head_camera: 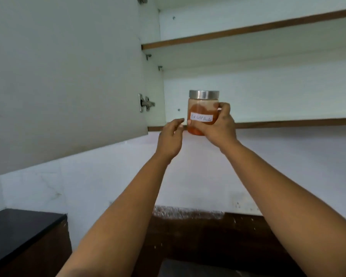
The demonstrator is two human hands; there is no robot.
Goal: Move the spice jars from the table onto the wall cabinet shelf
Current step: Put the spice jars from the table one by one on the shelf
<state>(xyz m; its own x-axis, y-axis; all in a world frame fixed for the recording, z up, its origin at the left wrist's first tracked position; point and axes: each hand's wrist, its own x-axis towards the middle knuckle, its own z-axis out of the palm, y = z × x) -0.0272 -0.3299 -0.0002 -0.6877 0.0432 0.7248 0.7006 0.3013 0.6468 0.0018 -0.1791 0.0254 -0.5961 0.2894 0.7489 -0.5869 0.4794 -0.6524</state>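
A glass spice jar with a steel lid, orange-red powder and a white handwritten label is held up in front of the lower shelf of the wall cabinet. My right hand grips the jar from its right side and underneath. The jar's base sits at about the level of the shelf's brown front edge; whether it touches the shelf I cannot tell. My left hand hovers just left of the jar, fingers relaxed, holding nothing.
The cabinet door stands open to the left, its hinge near my left hand. An upper shelf runs above. Below are a white tiled wall, a dark wooden surface and a black-topped unit at lower left.
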